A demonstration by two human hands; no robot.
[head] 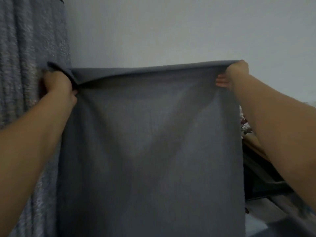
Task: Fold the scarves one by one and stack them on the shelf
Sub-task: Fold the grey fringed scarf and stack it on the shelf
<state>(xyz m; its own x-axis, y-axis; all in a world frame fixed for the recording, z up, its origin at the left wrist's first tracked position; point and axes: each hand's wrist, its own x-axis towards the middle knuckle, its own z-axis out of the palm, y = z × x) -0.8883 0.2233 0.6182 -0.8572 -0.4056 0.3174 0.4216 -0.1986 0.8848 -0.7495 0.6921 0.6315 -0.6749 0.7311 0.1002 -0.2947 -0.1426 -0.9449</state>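
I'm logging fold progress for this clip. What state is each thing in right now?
Grey scarf: unfolded, held up, hanging flat.
Left hand: grips the scarf's top left corner.
Right hand: grips the top right corner.
Curtain: hanging, gathered in folds.

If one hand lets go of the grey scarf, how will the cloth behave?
The scarf is probably floppy: it hangs straight down from the left hand and right hand. It seems thin and light, since light shows through it. The freed corner would likely drop.
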